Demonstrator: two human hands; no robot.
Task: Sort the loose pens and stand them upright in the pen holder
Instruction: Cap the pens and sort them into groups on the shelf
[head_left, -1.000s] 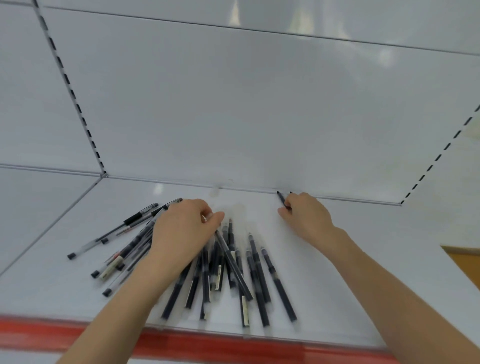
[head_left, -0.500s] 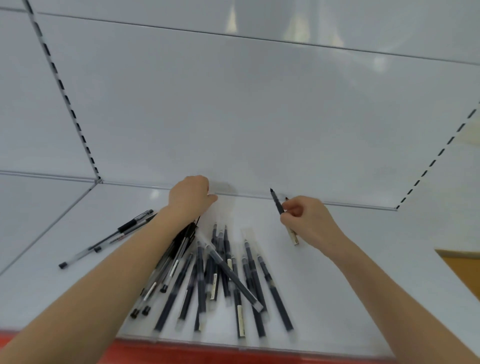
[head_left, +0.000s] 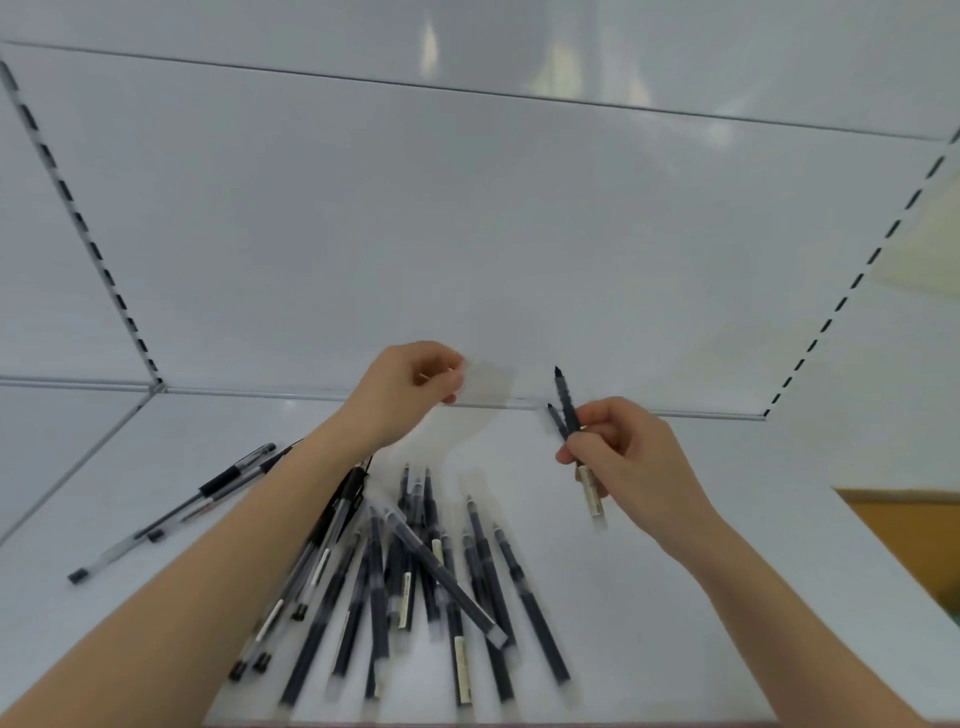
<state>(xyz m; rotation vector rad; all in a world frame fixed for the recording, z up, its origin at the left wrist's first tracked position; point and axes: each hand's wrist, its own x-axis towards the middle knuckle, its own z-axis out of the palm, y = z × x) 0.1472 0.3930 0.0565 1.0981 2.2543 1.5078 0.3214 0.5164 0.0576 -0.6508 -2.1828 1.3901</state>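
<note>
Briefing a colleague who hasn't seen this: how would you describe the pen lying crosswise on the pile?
On the white shelf, find the pile of dark pens near its front edge. The crosswise pen lies on top, slanting from back-left to front-right across its neighbours, which all run roughly front to back.

The shelf (head_left: 649, 597) is white, its pens (head_left: 441, 571) black with pale labels, the pen holder (head_left: 488, 387) clear. Behind the shelf, black dashed slots (head_left: 80, 221) mark the white wall (head_left: 467, 234).

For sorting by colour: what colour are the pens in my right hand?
The pens are black, pale label low on one; head view.
</note>
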